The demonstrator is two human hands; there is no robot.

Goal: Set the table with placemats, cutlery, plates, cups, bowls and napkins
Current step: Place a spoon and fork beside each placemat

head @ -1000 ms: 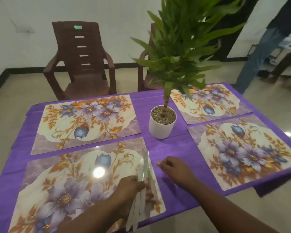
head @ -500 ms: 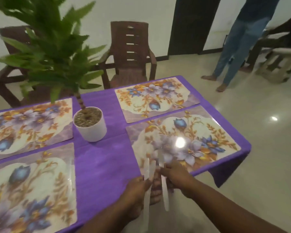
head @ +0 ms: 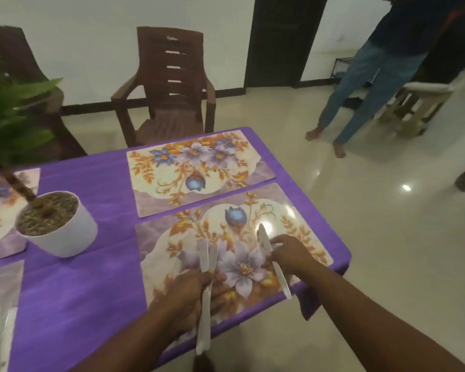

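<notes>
1. Fingers of right hand (head: 287, 255) pinching a knife (head: 273, 260), lowering it onto the right side of the near placemat (head: 172, 253).
2. Left hand (head: 191, 294) clenching around two more cutlery pieces (head: 205, 299), hovering over the mat's near edge.
3. Sitting beside on the purple desk (head: 91, 285): potted plant (head: 57, 224).

A brown chair (head: 169, 87) stands before a white wall (head: 91, 36); the glossy floor (head: 387, 237) looks tiled.
</notes>
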